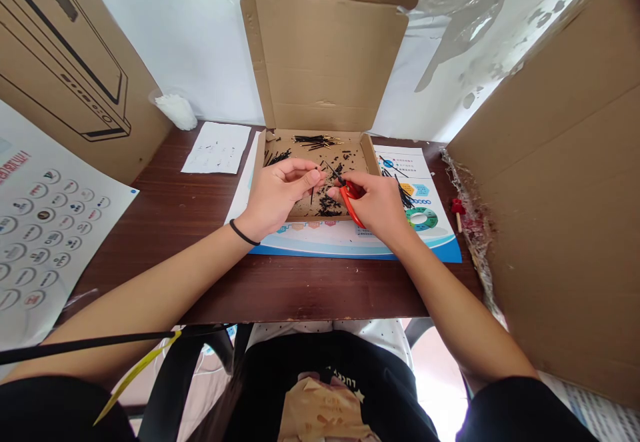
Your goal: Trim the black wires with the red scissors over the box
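There is one cutter (pixel 347 197) (and one open box (pixel 327 62))

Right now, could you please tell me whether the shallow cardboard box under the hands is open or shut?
Open: the shallow box has its lid raised behind it, and black sticks show inside.

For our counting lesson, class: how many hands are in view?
2: the left hand pinches a thin black piece over the open cardboard box; the right hand, beside it, holds red-handled scissors. No others show.
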